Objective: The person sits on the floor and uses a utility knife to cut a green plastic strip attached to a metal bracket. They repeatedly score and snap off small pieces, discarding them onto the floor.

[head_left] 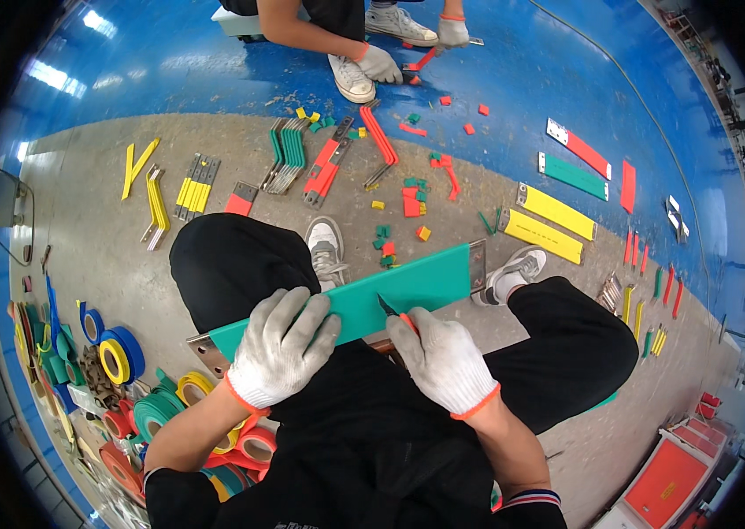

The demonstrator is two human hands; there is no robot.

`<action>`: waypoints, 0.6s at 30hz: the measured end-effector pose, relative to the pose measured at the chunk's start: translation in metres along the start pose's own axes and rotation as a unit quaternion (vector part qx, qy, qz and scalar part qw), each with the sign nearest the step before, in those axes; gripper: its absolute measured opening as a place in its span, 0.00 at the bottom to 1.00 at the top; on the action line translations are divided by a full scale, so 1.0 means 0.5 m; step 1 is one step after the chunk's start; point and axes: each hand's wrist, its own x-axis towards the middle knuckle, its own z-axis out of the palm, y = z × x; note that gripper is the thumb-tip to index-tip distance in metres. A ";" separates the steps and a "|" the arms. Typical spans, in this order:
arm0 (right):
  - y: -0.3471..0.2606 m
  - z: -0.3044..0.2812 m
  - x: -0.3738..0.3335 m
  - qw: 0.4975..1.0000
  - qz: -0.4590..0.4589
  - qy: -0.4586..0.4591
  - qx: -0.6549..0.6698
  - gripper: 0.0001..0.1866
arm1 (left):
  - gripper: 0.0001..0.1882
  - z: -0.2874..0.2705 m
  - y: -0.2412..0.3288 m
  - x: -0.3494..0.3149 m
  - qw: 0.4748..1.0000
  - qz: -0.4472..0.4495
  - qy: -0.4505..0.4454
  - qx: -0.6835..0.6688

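A wide flat metal bar in a green sleeve [429,280] lies slantwise across my lap, its bare drilled ends sticking out at both sides. My left hand [282,348], in a white-grey glove, grips it near the left end, fingers over the green face and thumb out of sight. In my gloved right hand [444,360] is a utility knife [409,323] with an orange-red handle. Its dark blade meets the green sleeve around the middle of the bar.
Across from me a person's gloved hand [378,64] works on a red piece. Between us lie sleeved bars, including bent green bars [289,152] and yellow bars [557,210], among coloured scraps. Rolls of tubing [159,410] crowd my left; a red-and-white case [667,480] stands at lower right.
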 end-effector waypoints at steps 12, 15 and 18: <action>-0.056 -0.036 0.035 0.986 -0.001 -0.062 -0.154 0.15 | 0.24 0.000 -0.007 -0.009 1.000 0.001 -0.010 -0.010; -0.051 -0.043 0.054 0.967 -0.043 -0.126 -0.216 0.12 | 0.24 0.003 -0.009 -0.009 1.000 0.012 -0.024 -0.003; -0.055 -0.059 0.070 0.955 -0.108 -0.143 -0.236 0.11 | 0.24 0.003 -0.010 -0.011 0.999 0.020 -0.026 -0.003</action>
